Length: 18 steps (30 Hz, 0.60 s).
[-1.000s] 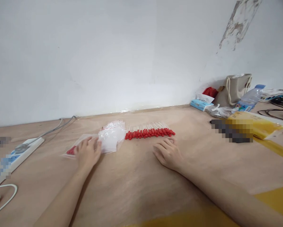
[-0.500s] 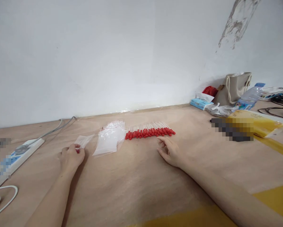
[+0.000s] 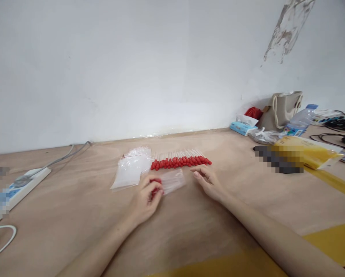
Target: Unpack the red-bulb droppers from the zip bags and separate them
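My left hand [image 3: 149,198] is closed round one end of a clear plastic bag [image 3: 173,181], with red-tipped sticks [image 3: 156,188] inside it. The bag points right, toward my right hand [image 3: 208,181]. My right hand rests low over the table, thumb and fingers apart, holding nothing. Just beyond both hands lies a long row of thin pale sticks with red tips [image 3: 181,161], the tips facing me. To the left of the row is a loose pile of clear zip bags [image 3: 129,171].
A white power strip [image 3: 25,188] with a grey cable lies at left. At right are a tissue pack [image 3: 243,128], a cloth bag [image 3: 284,109], a plastic bottle [image 3: 301,121], a yellow packet [image 3: 307,152] and black cables [image 3: 341,125]. A wall [image 3: 117,69] rises behind the table.
My left hand has carried the bag of red-tipped sticks from the left, past the zip-bag pile, to in front of the stick row. My right hand has stayed nearly in place.
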Motion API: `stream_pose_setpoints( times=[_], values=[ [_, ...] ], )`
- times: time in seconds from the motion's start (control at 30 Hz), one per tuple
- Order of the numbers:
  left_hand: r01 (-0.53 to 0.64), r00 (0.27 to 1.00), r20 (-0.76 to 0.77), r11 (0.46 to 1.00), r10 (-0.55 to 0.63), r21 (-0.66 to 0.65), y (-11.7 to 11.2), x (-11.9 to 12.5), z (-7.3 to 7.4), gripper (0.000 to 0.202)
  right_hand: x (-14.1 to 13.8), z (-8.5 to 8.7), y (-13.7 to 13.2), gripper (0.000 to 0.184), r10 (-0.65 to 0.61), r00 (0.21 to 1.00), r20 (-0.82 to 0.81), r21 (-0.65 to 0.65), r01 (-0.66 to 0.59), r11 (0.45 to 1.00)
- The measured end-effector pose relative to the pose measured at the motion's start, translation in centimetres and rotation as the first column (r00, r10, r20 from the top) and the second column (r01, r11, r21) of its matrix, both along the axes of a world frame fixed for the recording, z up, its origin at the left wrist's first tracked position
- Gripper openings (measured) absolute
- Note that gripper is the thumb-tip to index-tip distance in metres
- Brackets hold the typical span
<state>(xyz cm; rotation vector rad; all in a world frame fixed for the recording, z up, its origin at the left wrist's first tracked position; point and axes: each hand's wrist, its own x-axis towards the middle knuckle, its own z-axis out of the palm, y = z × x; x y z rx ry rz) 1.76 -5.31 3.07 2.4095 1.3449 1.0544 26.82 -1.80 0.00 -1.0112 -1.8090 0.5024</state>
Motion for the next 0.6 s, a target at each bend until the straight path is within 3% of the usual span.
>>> stream_pose_setpoints(
  times=[0.13,0.27,0.37,0.43,0.53,0.6],
  values=[
    [0.117,0.993,0.012,0.978,-0.116,-0.173,-0.5,2.7,-0.9,0.015,-0.4,-0.1,-0.5,0.028,0.092,0.992,0.087,0.001,-0.092,0.996],
    [0.158,0.987,0.059,0.973,-0.15,-0.167,0.5,2.6,-1.5,0.013,-0.9,-0.6,-1.0,0.037,0.17,0.945,0.278,-0.023,-0.17,0.985],
    [0.071,0.984,0.17,0.986,-0.045,-0.148,1.1,1.8,-2.1,0.027,-0.8,-0.7,-1.2,0.044,0.163,0.894,0.417,-0.021,-0.17,0.985],
    [0.023,0.942,0.332,0.972,0.058,-0.233,1.4,0.9,-2.7,0.032,-0.5,-0.5,-1.4,0.051,0.191,0.852,0.487,-0.026,-0.205,0.978],
    [0.062,0.815,0.542,0.898,0.206,-0.435,1.8,-0.2,-3.2,0.046,0.0,-0.1,-1.6,0.057,0.243,0.797,0.553,-0.051,-0.258,0.965],
    [0.096,0.779,0.563,0.835,0.276,-0.541,2.0,-0.7,-3.1,0.059,0.2,0.1,-1.6,0.058,0.248,0.789,0.562,-0.061,-0.26,0.964]
  ],
)
